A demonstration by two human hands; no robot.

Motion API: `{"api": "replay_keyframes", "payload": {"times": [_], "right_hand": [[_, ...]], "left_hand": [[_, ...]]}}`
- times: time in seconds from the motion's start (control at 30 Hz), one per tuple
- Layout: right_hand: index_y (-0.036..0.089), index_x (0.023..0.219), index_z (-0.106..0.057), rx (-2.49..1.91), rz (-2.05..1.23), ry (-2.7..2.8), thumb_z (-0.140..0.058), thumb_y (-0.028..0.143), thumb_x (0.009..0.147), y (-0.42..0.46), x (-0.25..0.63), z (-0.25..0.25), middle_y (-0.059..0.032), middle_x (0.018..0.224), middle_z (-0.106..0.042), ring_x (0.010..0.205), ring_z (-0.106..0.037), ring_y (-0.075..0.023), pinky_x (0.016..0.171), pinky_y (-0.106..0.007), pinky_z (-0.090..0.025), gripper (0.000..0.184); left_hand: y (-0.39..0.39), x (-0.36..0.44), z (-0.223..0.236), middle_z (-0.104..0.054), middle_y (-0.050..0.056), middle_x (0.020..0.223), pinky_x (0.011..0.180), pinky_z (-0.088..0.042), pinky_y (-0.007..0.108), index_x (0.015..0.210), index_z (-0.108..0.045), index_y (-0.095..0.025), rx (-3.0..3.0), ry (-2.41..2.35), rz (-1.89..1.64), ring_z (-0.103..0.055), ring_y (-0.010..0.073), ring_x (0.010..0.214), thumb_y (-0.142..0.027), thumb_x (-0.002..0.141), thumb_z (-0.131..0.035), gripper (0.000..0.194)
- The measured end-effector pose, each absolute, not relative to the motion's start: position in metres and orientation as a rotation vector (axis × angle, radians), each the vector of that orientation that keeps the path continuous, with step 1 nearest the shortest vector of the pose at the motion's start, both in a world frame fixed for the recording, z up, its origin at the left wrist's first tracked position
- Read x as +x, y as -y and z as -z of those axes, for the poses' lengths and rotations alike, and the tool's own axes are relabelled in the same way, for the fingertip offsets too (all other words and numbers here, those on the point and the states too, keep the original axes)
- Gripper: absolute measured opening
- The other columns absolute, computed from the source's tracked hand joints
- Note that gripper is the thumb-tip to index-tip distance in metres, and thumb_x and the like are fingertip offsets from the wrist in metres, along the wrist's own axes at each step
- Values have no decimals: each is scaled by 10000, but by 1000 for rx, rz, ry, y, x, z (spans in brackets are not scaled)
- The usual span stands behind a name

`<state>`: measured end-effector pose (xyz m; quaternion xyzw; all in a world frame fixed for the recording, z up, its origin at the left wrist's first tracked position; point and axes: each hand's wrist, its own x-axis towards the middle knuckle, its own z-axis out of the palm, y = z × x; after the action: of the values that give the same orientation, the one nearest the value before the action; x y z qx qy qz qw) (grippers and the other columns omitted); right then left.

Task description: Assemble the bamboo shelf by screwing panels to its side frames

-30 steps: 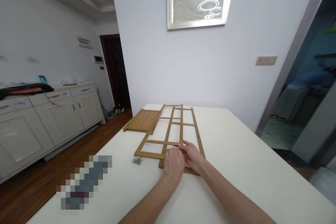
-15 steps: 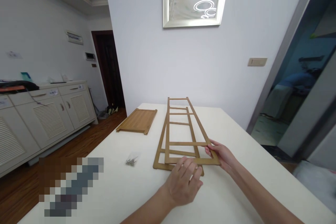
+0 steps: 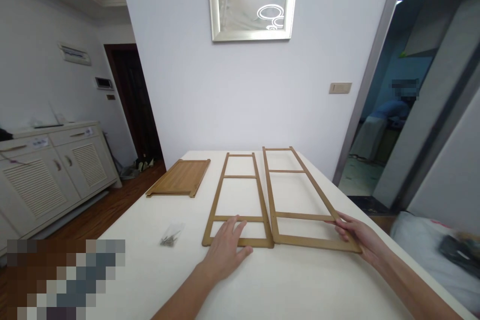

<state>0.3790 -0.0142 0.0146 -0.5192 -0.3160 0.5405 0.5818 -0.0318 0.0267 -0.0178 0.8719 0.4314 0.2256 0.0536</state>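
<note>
Two ladder-like wooden frames lie side by side on the white table. My left hand (image 3: pixel 227 249) rests with fingers spread across the near end of the left wooden frame (image 3: pixel 214 206). The right wooden frame (image 3: pixel 273 200) has its right side rail pinched in my right hand (image 3: pixel 354 234), and that side looks tilted up a little off the table. The frames' near corners meet or nearly meet between my hands. Left of them lies a slatted wooden panel (image 3: pixel 180 177). A small clear bag of metal screws (image 3: pixel 171 236) sits nearer, left of my left hand.
The white table (image 3: pixel 300 280) ends against a wall with a framed picture (image 3: pixel 251 35). A white cabinet (image 3: pixel 56 160) stands at the left. Through the doorway on the right, a person in blue (image 3: pixel 392 110) bends over. A white plastic bag (image 3: pixel 416 235) lies right of the table.
My right hand has moved the upper frame rightward off the other, so the two now lie apart. My left hand has shifted left and flattened onto the left frame. The view has turned right.
</note>
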Motion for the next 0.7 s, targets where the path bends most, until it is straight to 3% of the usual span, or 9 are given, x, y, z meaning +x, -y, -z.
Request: {"api": "replay_keyframes", "payload": {"times": [0.33, 0.47, 0.57, 0.7], "right_hand": [[146, 1157, -587, -1330, -1213, 744, -618, 140, 774, 6, 383, -6, 65, 495, -435, 383, -376, -63, 364, -142, -319, 384], [141, 1145, -591, -1452, -1122, 839, -609, 157, 748, -6, 381, -4, 21, 575, -548, 431, -432, -86, 407, -182, -362, 398], [135, 1108, -616, -1740, -886, 1096, -524, 164, 759, -20, 381, -8, -46, 750, -667, 535, -538, -125, 498, -231, -430, 361], [140, 918, -688, -2088, -480, 1493, -473, 105, 710, -37, 379, -11, -63, 803, -689, 746, -622, -185, 655, -254, -444, 301]], "left_hand": [[-28, -29, 17, -514, 98, 1424, 1136, -303, 527, 1217, -629, -276, 2588, -1304, -558, -413, 284, 1356, -436, 929, -454, 373], [-29, -29, 19, -538, 92, 1406, 1136, -295, 540, 1224, -630, -280, 2589, -1293, -559, -405, 288, 1364, -430, 932, -456, 371], [-29, -29, 19, -542, 86, 1405, 1134, -290, 553, 1227, -630, -293, 2588, -1292, -558, -400, 290, 1369, -422, 936, -452, 365], [-30, -30, 18, -557, 78, 1392, 1135, -286, 551, 1215, -643, -304, 2568, -1301, -560, -421, 277, 1355, -400, 946, -430, 355]]}}
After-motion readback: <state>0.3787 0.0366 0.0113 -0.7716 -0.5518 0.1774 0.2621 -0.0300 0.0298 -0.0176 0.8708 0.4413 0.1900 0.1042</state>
